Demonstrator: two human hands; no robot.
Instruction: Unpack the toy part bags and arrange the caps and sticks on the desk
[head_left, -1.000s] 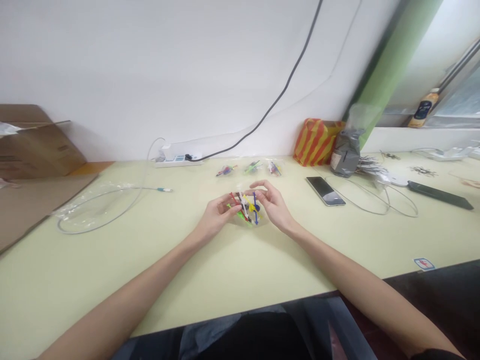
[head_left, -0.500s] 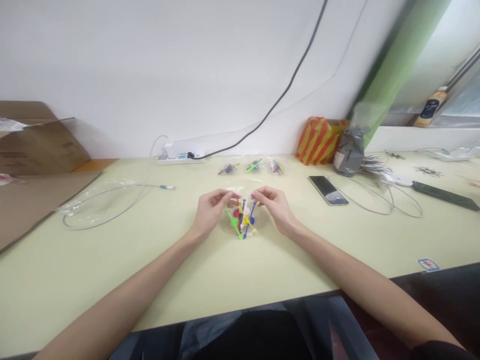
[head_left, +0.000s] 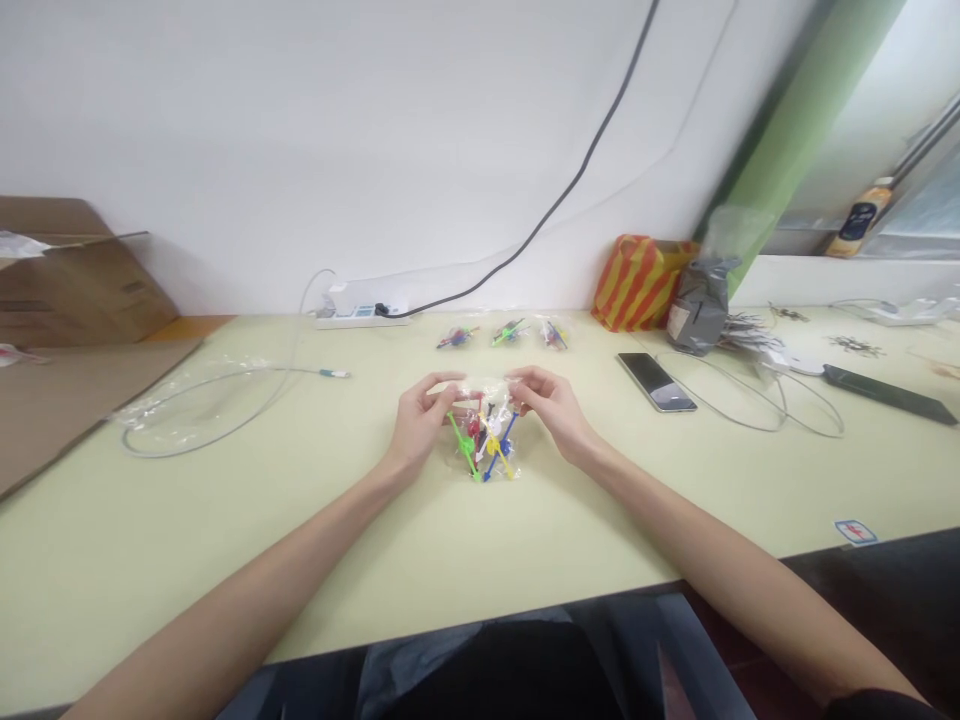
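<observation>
A clear plastic bag [head_left: 517, 468] of coloured plastic arrow spinners hangs between my hands at the middle of the table. Green, red, white, yellow and blue pieces show through the film, among them a green arrow spinner [head_left: 466, 447] and a yellow arrow spinner [head_left: 495, 445]. My left hand [head_left: 426, 415] pinches the bag's upper left corner between thumb and fingers. At the upper right corner, my right hand [head_left: 546, 402] grips the film the same way. Whether the bag's bottom touches the table cannot be told.
Behind lie several bagged spinner sets, one being a bag [head_left: 509, 332] near the wall. A phone [head_left: 657, 382], a striped bag [head_left: 643, 283] and a grey bag [head_left: 702, 305] are at right. A cable [head_left: 225, 378], a power strip [head_left: 361, 318] and a cardboard box [head_left: 82, 290] stand left.
The bag between my hands is spread wider and flatter, its spinners now more fanned out. Both hands stay in nearly the same place, with their fingers shifted slightly along the top edge.
</observation>
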